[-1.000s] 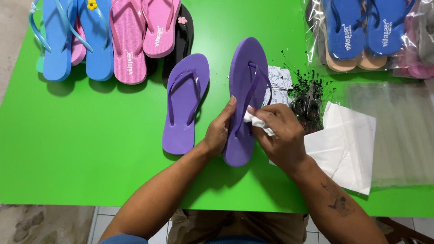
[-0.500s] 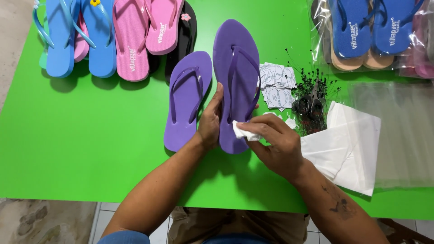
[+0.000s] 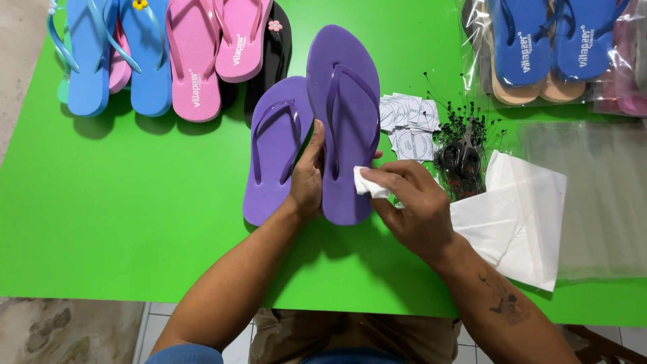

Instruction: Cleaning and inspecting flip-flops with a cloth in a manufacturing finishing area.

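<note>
Two purple flip-flops lie on the green table (image 3: 135,222). My left hand (image 3: 309,176) grips the heel edge of the larger-looking right purple flip-flop (image 3: 344,101), which rests partly over the left purple flip-flop (image 3: 273,152). My right hand (image 3: 412,202) pinches a small crumpled white cloth (image 3: 369,183) against the heel part of the right flip-flop's sole.
Blue flip-flops (image 3: 111,54), pink flip-flops (image 3: 209,54) and a black one (image 3: 280,50) lie at the back left. Bagged blue flip-flops (image 3: 546,47) sit at the back right. White round labels (image 3: 408,125), black tag pins with scissors (image 3: 461,152), white paper (image 3: 519,216) and clear bags (image 3: 600,195) lie right.
The right purple flip-flop has been laid down flat and shifted left beside the other. My right hand with the white cloth has moved to its heel part.
</note>
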